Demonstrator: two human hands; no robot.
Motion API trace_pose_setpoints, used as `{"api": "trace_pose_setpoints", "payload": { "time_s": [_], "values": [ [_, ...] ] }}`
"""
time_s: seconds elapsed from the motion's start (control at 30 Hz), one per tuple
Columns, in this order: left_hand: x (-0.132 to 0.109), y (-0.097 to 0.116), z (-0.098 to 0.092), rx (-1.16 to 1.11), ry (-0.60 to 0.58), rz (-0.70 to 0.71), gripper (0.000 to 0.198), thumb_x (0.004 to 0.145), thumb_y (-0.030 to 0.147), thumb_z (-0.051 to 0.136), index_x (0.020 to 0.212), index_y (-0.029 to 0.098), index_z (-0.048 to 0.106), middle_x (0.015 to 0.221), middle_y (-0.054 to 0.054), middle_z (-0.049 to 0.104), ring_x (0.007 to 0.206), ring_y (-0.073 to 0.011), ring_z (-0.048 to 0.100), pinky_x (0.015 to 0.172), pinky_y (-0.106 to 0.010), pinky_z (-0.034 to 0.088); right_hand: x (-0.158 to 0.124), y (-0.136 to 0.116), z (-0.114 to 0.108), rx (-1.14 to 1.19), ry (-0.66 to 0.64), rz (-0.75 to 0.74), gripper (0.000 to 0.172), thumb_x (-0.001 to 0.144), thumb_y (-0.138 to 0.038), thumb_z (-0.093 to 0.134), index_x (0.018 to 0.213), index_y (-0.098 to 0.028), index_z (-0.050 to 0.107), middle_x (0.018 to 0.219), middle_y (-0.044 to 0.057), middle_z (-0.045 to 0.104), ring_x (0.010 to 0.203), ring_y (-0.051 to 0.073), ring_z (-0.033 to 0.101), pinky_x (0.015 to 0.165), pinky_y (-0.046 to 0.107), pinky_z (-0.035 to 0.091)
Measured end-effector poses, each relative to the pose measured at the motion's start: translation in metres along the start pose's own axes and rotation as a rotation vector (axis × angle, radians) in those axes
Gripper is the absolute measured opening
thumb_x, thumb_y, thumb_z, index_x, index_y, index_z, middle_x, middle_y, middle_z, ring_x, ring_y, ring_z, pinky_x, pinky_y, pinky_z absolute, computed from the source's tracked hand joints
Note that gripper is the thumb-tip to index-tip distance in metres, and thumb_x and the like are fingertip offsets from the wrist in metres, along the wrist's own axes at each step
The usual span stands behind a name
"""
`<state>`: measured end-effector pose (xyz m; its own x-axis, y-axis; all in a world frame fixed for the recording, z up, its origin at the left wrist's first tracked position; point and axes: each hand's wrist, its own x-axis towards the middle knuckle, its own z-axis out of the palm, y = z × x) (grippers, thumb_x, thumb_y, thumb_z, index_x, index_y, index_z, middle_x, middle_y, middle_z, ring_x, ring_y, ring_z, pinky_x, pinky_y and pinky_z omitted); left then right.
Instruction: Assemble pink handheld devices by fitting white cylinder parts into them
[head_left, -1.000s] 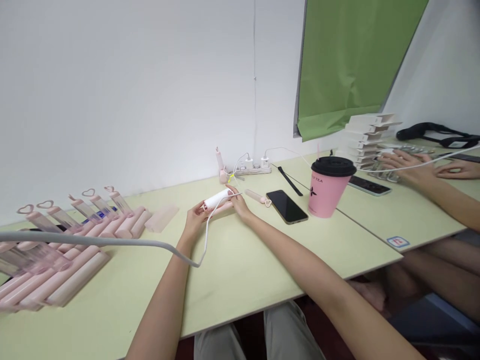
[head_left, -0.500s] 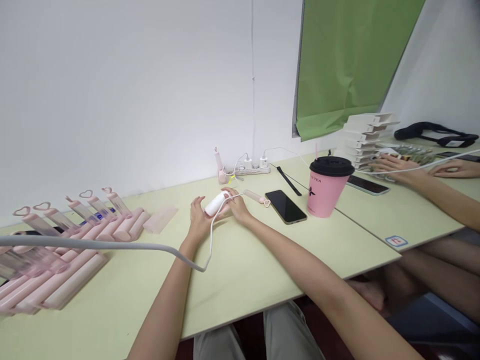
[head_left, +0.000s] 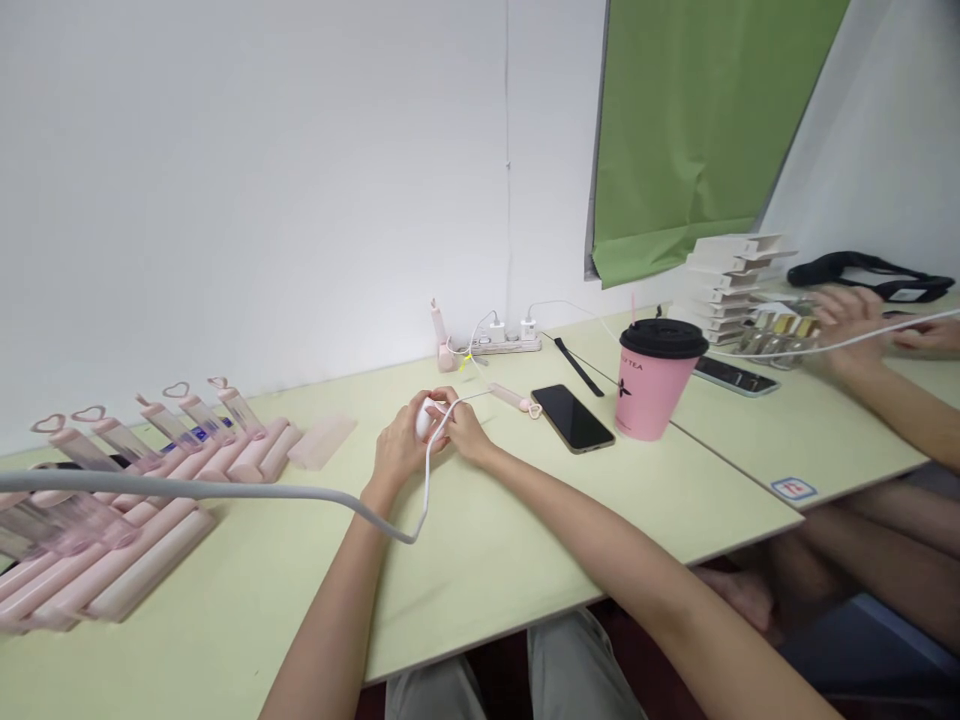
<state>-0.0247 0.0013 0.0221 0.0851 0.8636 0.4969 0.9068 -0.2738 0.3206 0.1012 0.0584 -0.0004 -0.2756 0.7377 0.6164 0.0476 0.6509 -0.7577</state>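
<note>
Between my two hands, just above the middle of the table, is a white rounded cylinder point(head_left: 425, 419), partly covered by fingers. My left hand point(head_left: 397, 442) wraps round its left side. On the other side, the fingers of my right hand point(head_left: 463, 428) are bent against it. A white cable point(head_left: 427, 490) passes in front of both hands; where it ends is hidden. Just beyond my right hand lies a clear and pink tube with a heart-shaped loop point(head_left: 511, 398).
At the left are several pink cylinders point(head_left: 157, 540) and clear tubes with heart loops point(head_left: 196, 412). A phone point(head_left: 573, 418) and a pink lidded cup point(head_left: 654, 390) stand right of my hands, a power strip point(head_left: 502, 345) behind. A co-worker's hand point(head_left: 851, 320) is near stacked white boxes point(head_left: 727, 285).
The white cylinder has turned from lying slanted to showing its rounded end, and my hands have closed in around it. At the right, the co-worker's hand has lifted off the small items.
</note>
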Motion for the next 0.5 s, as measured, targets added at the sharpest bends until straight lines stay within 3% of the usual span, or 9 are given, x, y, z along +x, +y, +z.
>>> {"api": "trace_pose_setpoints", "payload": {
  "time_s": [0.27,0.5],
  "values": [
    [0.003,0.0023,0.0013,-0.025,-0.015,-0.005,0.058,0.072,0.044,0.058,0.123,0.026,0.036,0.098,-0.006,0.063,0.091,-0.0262,0.06,0.067,-0.029,0.04,0.0005,0.0093,0.0019,0.018,0.048,0.09,0.025,0.083,-0.042,0.047,0.096,-0.022,0.055,0.077,-0.002,0.062,0.063,0.013,0.058,0.058,0.023,0.045],
    [0.0043,0.0009,0.0017,-0.03,0.014,-0.091,0.058,0.072,0.049,0.056,0.121,0.025,0.037,0.095,-0.009,0.064,0.086,-0.0274,0.062,0.065,-0.029,0.04,-0.0022,0.006,0.0006,-0.037,0.178,-0.026,0.021,0.081,-0.032,0.051,0.091,-0.022,0.067,0.096,0.004,0.068,0.088,0.017,0.062,0.082,0.03,0.046]
  ]
}}
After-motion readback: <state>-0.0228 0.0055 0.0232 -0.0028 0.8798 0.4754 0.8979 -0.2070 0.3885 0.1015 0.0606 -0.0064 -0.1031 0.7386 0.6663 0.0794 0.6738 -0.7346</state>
